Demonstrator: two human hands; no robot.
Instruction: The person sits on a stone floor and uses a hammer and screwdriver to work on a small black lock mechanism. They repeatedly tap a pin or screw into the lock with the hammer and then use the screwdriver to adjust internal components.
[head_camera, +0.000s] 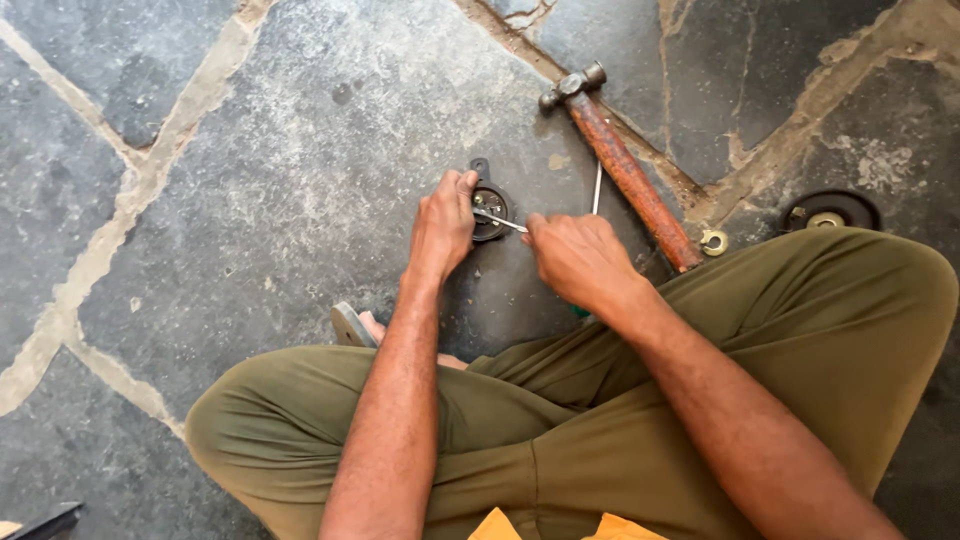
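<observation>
Lying beside the hands: hammer (622, 160), brass ring (714, 242).

To the left of my hands the stone floor (250, 200) lies open, so I can pass freely there. To the right, the hammer (625, 170) lies slantwise just beside them, with a thin metal rod (597, 187) next to it. Beyond sit a brass ring (714, 242) and a dark disc (830, 210). My folded legs (560, 430) block the near side.
</observation>
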